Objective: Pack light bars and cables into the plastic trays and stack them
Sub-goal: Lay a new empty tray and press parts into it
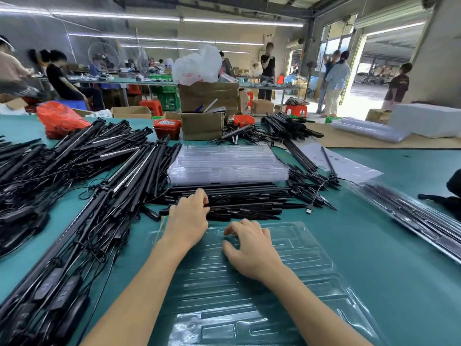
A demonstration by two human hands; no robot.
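A: How far along is the packing, would you say?

B: Early for this tray; the clear plastic tray [287, 248] right in front of the person lies on the green tabletop [374, 258] and its moulded channels look empty; no bar or cable sits in it that I can see.

A: And the hands?

B: The left hand [188, 221] reaches past the tray's far edge into the row of black light bars [249, 198]; its fingers curl among the near ends, seemingly closing on a bar, though the grip itself is hidden behind the knuckles. The right hand [249, 248] rests on the empty tray, fingers loosely bent with the tips touching the plastic and holding nothing; I judge it is steadying the tray.

A: Anything finished?

B: At the right edge a filled tray [411, 216] lies at an angle with dark bars in its slots; whether it sits on others I cannot tell.

A: What is left?

B: A great deal, by my reckoning; a stack of empty trays [228, 166] waits just beyond the bars, a big tangle of bars and cables [74, 171] covers the left of the tabletop, and another heap of bars [287, 126] lies farther back beside the cardboard boxes [204, 126].
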